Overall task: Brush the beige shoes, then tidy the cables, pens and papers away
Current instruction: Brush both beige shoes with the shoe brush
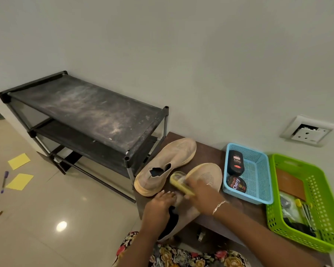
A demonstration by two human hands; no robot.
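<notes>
brushing step in hand: right hand (202, 191) clamped round the yellow brush (178, 182) over the near beige shoe (208, 177), left hand (160, 204) gripping its collar on the tabletop (210, 153). next (a judgement): the second shoe (168, 162), then floor papers (19, 160).

Brown table (206, 151), lower right: beige shoe (166, 164), second beige shoe (208, 176), blue basket (256, 170), green basket (273, 209). Floor (66, 199), left: black shoe rack (89, 108), yellow paper (19, 161), second yellow paper (19, 181), purple pen (4, 181).

Close together, left hand (160, 204) and right hand (202, 193) both grip.
</notes>
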